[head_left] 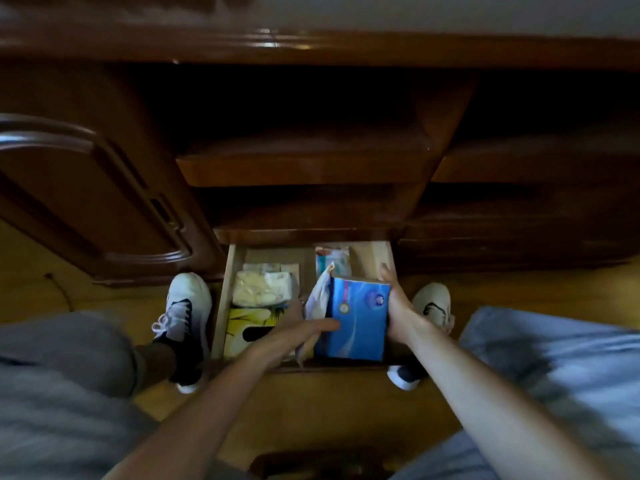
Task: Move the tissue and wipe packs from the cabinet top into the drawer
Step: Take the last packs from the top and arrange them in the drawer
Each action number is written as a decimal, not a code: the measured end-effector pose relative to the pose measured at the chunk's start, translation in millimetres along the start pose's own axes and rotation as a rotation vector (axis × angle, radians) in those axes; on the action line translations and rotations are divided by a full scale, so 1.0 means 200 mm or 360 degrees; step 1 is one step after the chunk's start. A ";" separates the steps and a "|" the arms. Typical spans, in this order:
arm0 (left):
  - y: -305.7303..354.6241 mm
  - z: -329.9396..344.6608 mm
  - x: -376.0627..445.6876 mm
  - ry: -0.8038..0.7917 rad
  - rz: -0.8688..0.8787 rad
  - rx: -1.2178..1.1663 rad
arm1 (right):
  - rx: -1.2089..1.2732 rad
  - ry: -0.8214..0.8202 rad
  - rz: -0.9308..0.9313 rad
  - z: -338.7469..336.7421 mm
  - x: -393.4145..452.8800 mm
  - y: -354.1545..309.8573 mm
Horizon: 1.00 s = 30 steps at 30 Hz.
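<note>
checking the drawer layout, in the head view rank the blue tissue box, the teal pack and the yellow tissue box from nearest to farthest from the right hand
1. blue tissue box: gripped by the right hand, on the right side of the drawer.
2. teal pack: at the back, near the middle.
3. yellow tissue box: front left corner.
</note>
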State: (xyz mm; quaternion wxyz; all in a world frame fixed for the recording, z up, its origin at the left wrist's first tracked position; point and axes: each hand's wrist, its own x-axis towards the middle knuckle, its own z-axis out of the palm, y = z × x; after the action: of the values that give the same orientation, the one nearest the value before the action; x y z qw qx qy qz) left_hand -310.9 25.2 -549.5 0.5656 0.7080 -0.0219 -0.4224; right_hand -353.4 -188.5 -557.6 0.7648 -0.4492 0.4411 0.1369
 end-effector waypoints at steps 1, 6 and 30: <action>-0.04 0.03 0.03 0.0082 -0.0018 -0.0067 | 0.0018 0.0055 0.0038 0.00 0.04 0.03; -0.09 0.05 0.19 0.0229 -0.0118 -0.0132 | -0.0423 -0.0114 -0.0310 0.01 0.15 0.10; -0.21 -0.03 0.31 0.0388 -0.0125 -0.0072 | -0.3088 0.0269 -0.1042 -0.28 0.32 -0.05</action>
State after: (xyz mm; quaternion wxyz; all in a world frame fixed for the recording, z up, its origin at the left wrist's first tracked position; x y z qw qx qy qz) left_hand -286.5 13.4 -619.3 0.5630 0.7414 0.0843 -0.3554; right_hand -340.7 -252.2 -614.8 0.0388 -0.9804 0.0490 0.1870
